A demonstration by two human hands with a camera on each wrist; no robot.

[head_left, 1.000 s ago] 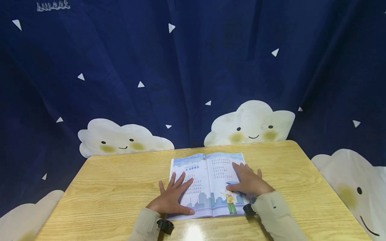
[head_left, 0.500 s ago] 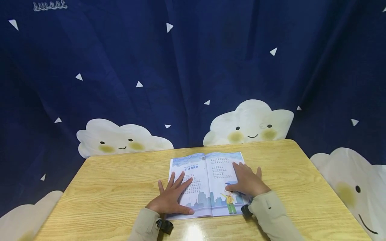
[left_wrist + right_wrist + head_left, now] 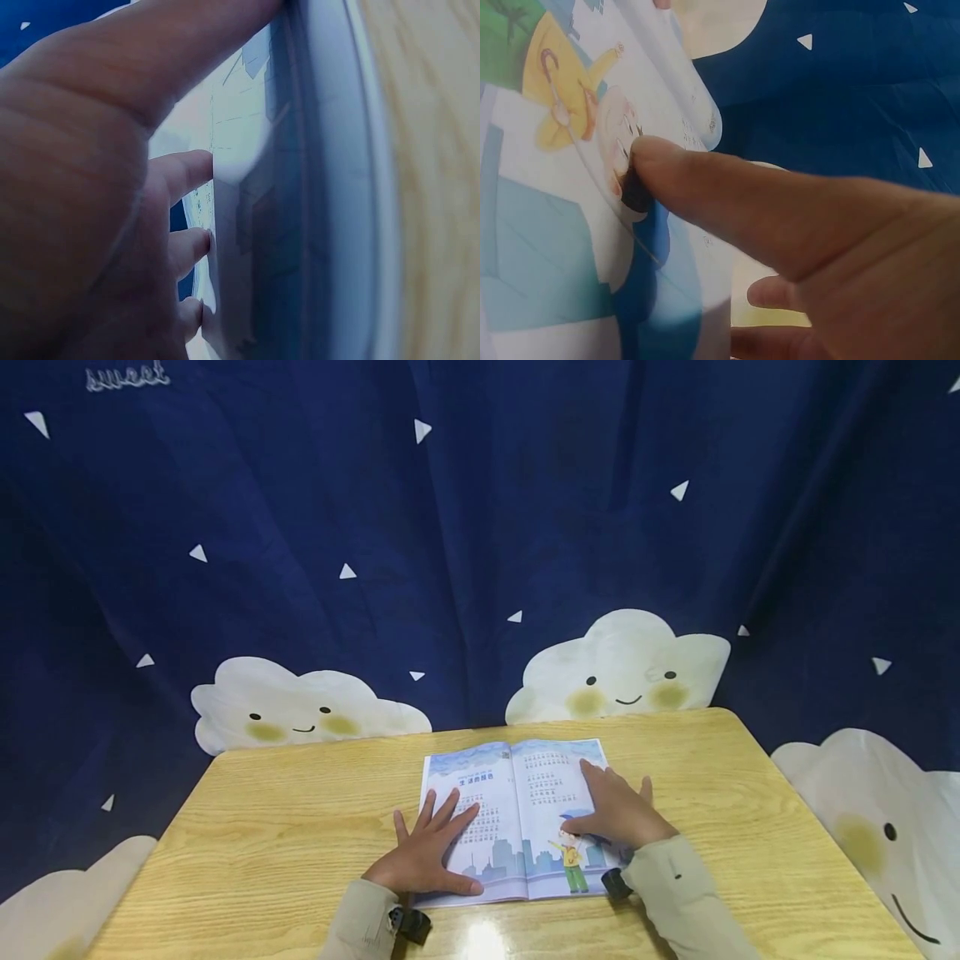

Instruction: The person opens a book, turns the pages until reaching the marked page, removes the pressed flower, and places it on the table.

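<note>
Head view: open picture book [image 3: 517, 818] flat on the wooden table [image 3: 285, 827], near the middle, spine running near to far. Left hand [image 3: 427, 852] spread flat on the left page, fingers [image 3: 450, 806] straight and released, pressing the paper down, thumb along the near edge. Right hand [image 3: 615, 814] resting on the right page, fingers extended and released, thumb by the painted figure in yellow. Beige sleeves [image 3: 675, 893] at both wrists. Behind the table, a dark blue curtain [image 3: 480, 527] with smiling clouds.

Left wrist view: palm and thumb very close, fingers straight against the page, the book's left edge [image 3: 330, 225] just beside bare table at right.

Right wrist view: thumb [image 3: 675, 180] tip touching the illustration at the figure's face, remaining fingers loose beyond the page, gripping nothing.

Likely risks: a glossy page sliding under flat palms and the whole book skating across the smooth table; a page creasing or tearing near the spine if pushed sideways under downward pressure; two leaves lifting together, since nothing is pinched.
</note>
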